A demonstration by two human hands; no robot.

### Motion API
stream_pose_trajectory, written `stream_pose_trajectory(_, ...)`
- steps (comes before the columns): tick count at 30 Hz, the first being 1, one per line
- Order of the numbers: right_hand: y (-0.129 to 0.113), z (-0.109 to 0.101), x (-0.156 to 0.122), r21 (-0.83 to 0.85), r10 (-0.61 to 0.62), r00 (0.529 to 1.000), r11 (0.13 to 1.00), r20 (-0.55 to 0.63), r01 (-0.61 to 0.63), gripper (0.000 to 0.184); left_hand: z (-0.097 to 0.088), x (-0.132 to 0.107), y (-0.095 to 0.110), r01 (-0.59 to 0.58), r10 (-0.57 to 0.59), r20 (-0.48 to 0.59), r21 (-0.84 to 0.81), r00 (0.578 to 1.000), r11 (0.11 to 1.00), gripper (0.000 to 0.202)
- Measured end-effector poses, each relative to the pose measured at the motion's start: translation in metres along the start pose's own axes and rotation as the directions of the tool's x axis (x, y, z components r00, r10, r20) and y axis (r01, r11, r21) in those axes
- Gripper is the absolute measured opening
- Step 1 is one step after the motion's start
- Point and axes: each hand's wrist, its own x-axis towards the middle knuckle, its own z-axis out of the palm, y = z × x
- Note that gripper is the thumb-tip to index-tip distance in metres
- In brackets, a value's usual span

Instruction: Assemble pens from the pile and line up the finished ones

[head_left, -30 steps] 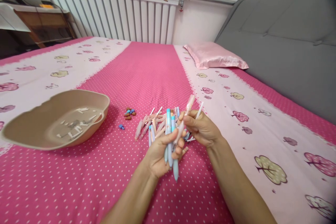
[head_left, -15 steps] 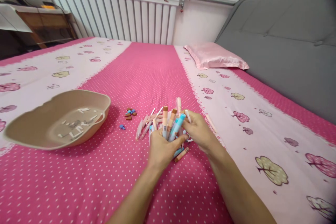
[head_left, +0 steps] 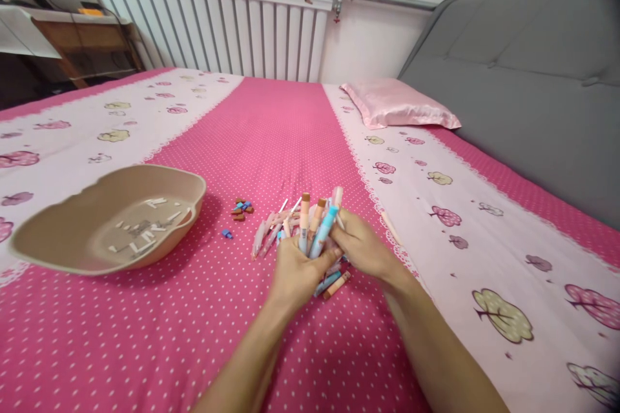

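Observation:
My left hand is closed around a bundle of pens, thumb across the front. Upright in it stand a peach pen with a brown end, another brown-ended one beside it, and a light-blue pen leaning right. My right hand is closed just to the right, its fingers at a pale pink pen whose lower part is hidden. Behind the left hand lies a loose pile of pink and white pen pieces. Below the hands, blue and peach pieces rest on the bedsheet.
A tan plastic basin with small white pieces inside stands at left. Small brown and blue bits lie between it and the pens. One pale stick lies to the right. A pink pillow is farther back.
My right hand has shifted slightly left and down, closer to the bundle. The pale pink pen's top has moved a little right and down. The left hand keeps its hold.

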Motion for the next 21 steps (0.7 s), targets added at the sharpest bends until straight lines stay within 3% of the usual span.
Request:
stream_pose_trajectory(4,-0.002,-0.002,-0.001,0.410,0.053,0.965,0.898,0.257,-0.158,0.031,-0.005,-0.002,0.005,0.210,-0.129,0.270,-0.297,0.954,0.931,0.026)
stream_pose_trajectory(8,-0.003,-0.004,-0.001,0.556,0.008,0.957,0.812,0.290,-0.175,0.033,-0.009,-0.001,0.002,0.430,-0.219,0.456,-0.433,0.863,0.793,0.031)
stream_pose_trajectory(10,-0.004,-0.005,-0.001,0.557,0.012,0.957,0.811,0.288,-0.178,0.031,-0.009,-0.001,0.001,0.437,-0.206,0.478,-0.443,0.854,0.783,0.030)
stream_pose_trajectory(15,-0.005,-0.011,-0.001,0.551,0.025,0.958,0.814,0.287,-0.186,0.027,-0.009,-0.001,0.002,0.362,-0.159,0.449,-0.415,0.879,0.835,0.030)
stream_pose_trajectory(18,0.000,-0.016,0.003,0.500,0.112,0.947,0.827,0.301,-0.256,0.030,-0.012,-0.002,0.005,0.356,-0.156,0.434,-0.431,0.887,0.829,0.030)
stream_pose_trajectory(21,0.007,-0.018,0.008,0.449,0.248,0.963,0.852,0.107,-0.270,0.036,-0.017,-0.001,0.008,0.350,-0.158,0.416,-0.440,0.896,0.827,0.030)
